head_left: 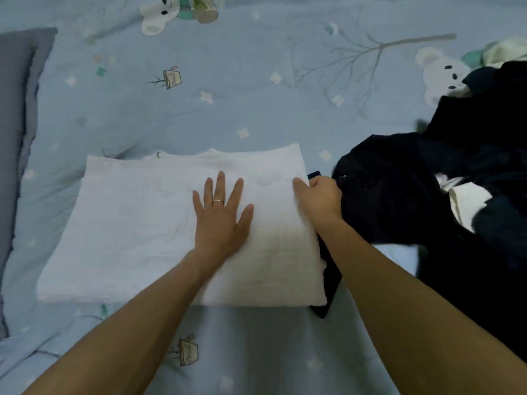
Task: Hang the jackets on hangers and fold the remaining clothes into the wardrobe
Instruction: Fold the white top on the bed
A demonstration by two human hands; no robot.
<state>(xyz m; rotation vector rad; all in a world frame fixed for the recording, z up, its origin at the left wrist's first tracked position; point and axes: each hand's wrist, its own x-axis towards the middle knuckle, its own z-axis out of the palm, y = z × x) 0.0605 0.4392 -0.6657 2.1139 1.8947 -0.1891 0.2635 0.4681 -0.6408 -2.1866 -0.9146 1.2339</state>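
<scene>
A white garment (137, 223), folded into a rough rectangle, lies flat on the blue bedspread (228, 95) in the middle of the view. My left hand (221, 215) presses flat on it with the fingers spread; a ring is on one finger. My right hand (320, 201) grips the garment's right edge, thumb on top and fingers curled under the fold. A heap of dark navy clothes (413, 195) lies right beside that edge, with some white fabric (467, 206) mixed in.
A grey pillow (17, 138) runs along the left side. More pale clothes (507, 51) sit at the far right behind the dark heap. A dark strap (328, 289) pokes out under the white garment's right corner. The bedspread shows bear and tree prints.
</scene>
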